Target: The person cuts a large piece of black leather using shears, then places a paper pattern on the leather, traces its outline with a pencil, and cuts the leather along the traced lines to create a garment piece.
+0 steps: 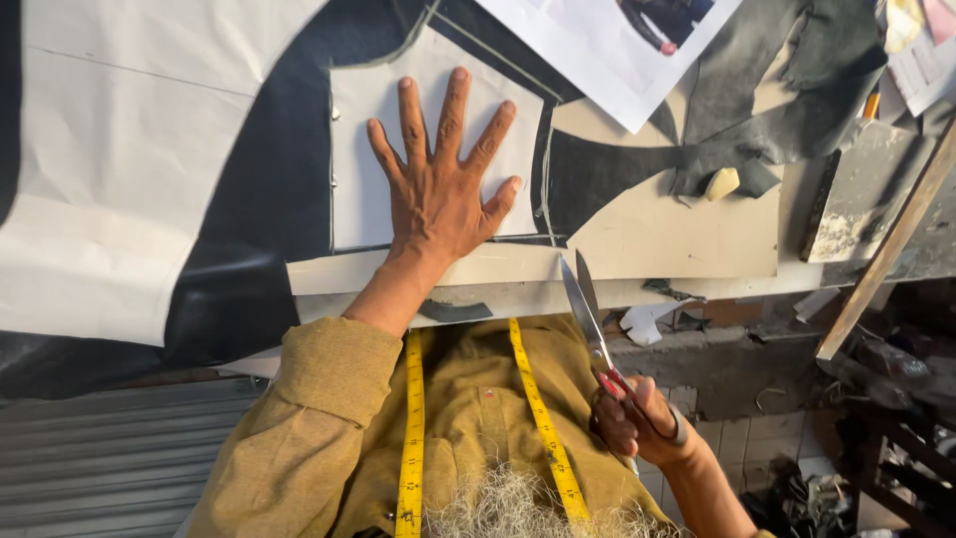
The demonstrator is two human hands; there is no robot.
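Your left hand [438,189] lies flat with its fingers spread wide, pressing down on a white rectangular paper pattern piece [363,169] that rests on dark black leather-like sheet material [284,189] near the front edge of the worktop [697,249]. Your right hand [637,418] is closed around the red handles of a pair of long steel-bladed scissors [588,319], held off the worktop just below its front edge, with the blades slightly parted and their tips pointing up at that edge, just right of the pattern piece. A yellow measuring tape [413,428] hangs down your olive-brown shirt in two strands. A large white paper sheet [110,169] covers the worktop's left part. Toward the right edge, a small cream-coloured lump [723,183] sits on a scrap of dark material, with a grey worn block [861,194] just beyond it.
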